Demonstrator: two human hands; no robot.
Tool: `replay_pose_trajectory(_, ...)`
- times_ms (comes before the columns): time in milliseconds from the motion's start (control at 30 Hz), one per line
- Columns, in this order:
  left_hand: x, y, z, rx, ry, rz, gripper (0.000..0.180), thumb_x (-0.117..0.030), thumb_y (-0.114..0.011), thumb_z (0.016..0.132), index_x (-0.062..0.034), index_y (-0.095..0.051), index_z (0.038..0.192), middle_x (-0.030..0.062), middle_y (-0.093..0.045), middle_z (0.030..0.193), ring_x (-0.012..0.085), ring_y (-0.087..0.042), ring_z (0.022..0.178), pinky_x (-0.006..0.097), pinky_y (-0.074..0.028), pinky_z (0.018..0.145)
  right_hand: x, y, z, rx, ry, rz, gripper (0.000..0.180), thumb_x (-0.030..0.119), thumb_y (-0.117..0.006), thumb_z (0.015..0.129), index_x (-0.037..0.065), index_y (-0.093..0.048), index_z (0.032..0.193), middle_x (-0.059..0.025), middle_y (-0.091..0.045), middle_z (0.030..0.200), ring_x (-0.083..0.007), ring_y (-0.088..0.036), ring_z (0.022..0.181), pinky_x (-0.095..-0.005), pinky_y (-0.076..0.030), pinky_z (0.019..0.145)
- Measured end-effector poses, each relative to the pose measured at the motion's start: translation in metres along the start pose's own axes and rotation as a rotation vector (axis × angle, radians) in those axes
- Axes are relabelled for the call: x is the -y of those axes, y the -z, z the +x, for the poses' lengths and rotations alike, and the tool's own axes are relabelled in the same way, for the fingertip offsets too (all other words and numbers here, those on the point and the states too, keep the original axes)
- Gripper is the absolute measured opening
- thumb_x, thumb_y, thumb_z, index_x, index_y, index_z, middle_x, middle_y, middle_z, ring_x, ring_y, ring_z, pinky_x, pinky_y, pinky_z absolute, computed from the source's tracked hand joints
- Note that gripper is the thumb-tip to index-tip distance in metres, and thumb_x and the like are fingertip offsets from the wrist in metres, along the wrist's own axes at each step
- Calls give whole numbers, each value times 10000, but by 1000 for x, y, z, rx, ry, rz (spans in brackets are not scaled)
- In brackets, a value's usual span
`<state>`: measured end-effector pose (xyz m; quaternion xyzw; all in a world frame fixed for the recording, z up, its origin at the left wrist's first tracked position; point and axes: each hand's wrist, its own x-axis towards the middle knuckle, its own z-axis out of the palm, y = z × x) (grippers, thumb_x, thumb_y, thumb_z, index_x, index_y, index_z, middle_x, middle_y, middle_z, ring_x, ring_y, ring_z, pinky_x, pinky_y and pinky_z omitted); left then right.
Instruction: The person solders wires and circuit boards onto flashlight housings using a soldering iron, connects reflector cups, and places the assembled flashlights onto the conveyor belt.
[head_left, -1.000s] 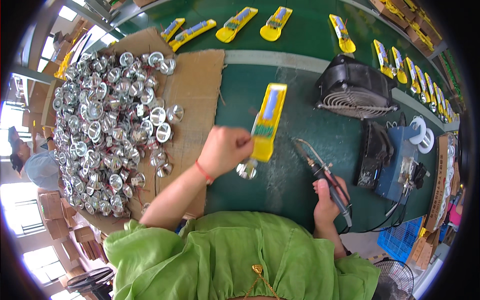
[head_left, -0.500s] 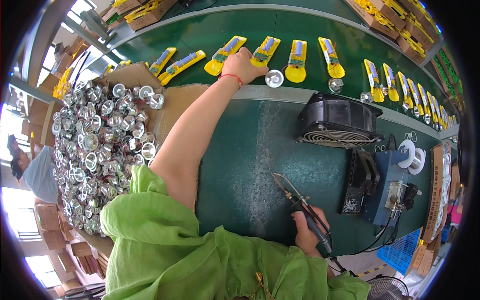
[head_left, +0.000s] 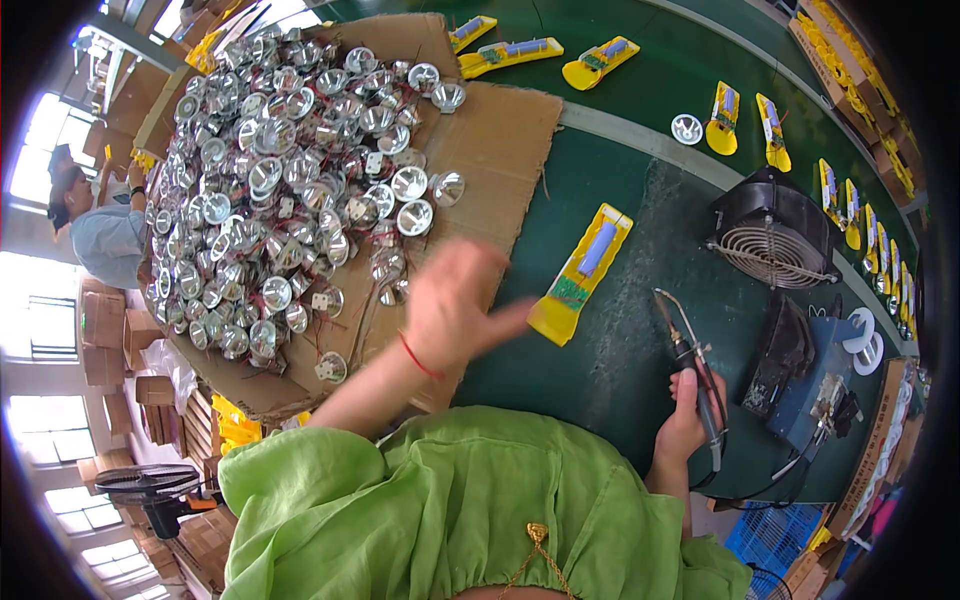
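My left hand, smeared by motion, is over the cardboard between the heap of lamp reflectors and a yellow flashlight housing. Its thumb is stretched out toward the housing's wide end, and it seems to hold nothing. The housing lies on the green bench with a blue cylindrical battery and a small green circuit board in it. In my right hand is a soldering iron with a thin feed tube alongside, its tip up over the bench. The reflectors are silvery cups, some with red wires.
More yellow housings line the far green strip, with a loose reflector among them. At the right stand a black fan, a black stand and a blue solder feeder with a white spool. A person works at far left.
My left hand has come back from the far row, and a housing from there now lies on the near bench. The view has turned left. My right hand still holds the soldering iron.
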<state>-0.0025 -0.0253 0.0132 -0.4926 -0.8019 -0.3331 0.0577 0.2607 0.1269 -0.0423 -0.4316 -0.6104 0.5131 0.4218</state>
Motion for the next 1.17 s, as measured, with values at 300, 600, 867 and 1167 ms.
replay_pose_trajectory(300, 70, 13, 58, 86, 87, 418, 291, -348, -727, 759, -83, -721, 880, 107, -668, 847, 276, -601, 933, 441, -444, 799, 7, 0, -14, 11, 44, 19, 226, 90, -664, 864, -47, -612, 1037, -115, -665, 797, -133, -625, 698, -235, -501, 643)
replay_pose_trajectory(600, 45, 18, 17, 60, 145, 137, 218, -268, -746, 753, -104, -676, 878, 56, -641, 833, 266, -600, 846, 398, -443, 797, 10, 2, -23, 23, 108, -33, 226, 85, -681, 862, -49, -622, 1034, -116, -675, 789, -130, -635, 682, -225, -503, 624)
replay_pose_trajectory(867, 48, 25, 16, 189, -402, 435, 497, -78, -737, 682, -219, -641, 1149, 93, -521, 1260, 307, -497, 1177, 426, -418, 968, 16, 0, -22, 36, 128, 4, 222, 67, -681, 856, -51, -620, 1035, -113, -674, 785, -126, -636, 678, -222, -505, 617)
replay_pose_trajectory(1167, 61, 35, 9, 18, -123, 221, 283, -50, -712, 723, -117, -651, 991, 78, -556, 1002, 283, -535, 933, 401, -451, 810, 17, 14, -25, 19, 74, -52, 235, 80, -666, 870, -55, -613, 1055, -128, -672, 810, -162, -659, 734, -248, -532, 679)
